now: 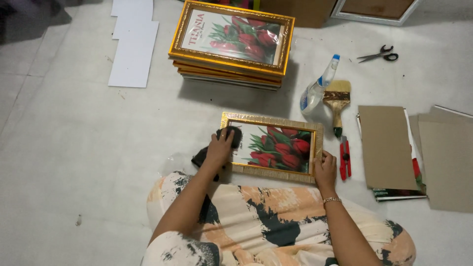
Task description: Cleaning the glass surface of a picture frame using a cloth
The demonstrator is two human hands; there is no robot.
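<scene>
**Pale floor, strewn with framing gear**

The tiled floor [74,162] carries a stack of gold frames [231,69], white sheets [133,49], scissors [379,54], a spray bottle [318,88], a paintbrush [337,101], a red cutter [345,158] and cardboard pieces [387,145].
</scene>
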